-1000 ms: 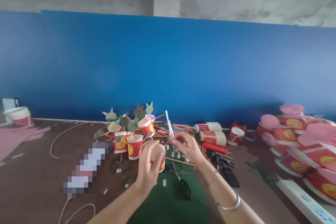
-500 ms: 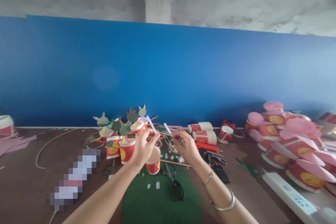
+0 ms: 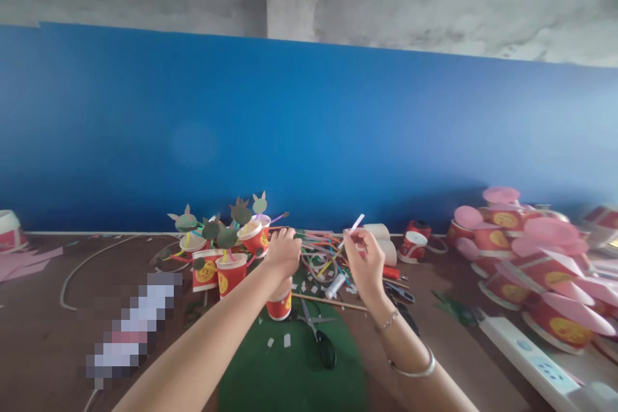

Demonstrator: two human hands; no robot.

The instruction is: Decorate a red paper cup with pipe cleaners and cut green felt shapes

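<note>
My right hand (image 3: 365,262) pinches a pale lilac straw (image 3: 357,224), which slants up past the fingertips. My left hand (image 3: 284,253) reaches over a loose pile of coloured sticks and straws (image 3: 318,251). Its fingers bend away from me, so their tips and anything in them are hidden. Under that hand a red paper cup (image 3: 279,307) stands upright on a green mat (image 3: 290,380). Black-handled scissors (image 3: 319,338) lie open beside the cup. A white tube (image 3: 336,286) lies between the hands, near a thin wooden stick (image 3: 333,300).
Red cups with green paper animal heads (image 3: 226,237) stand at left. Stacked paper cups (image 3: 387,251) lie behind my right hand. Cups with pink discs (image 3: 545,270) crowd the right side, near a white power strip (image 3: 526,354). A blue panel (image 3: 309,135) closes off the back.
My left hand has turned over and stretched farther away; the straw it held no longer shows. My right hand has moved right, holding its straw more upright. The white tube is now uncovered.
</note>
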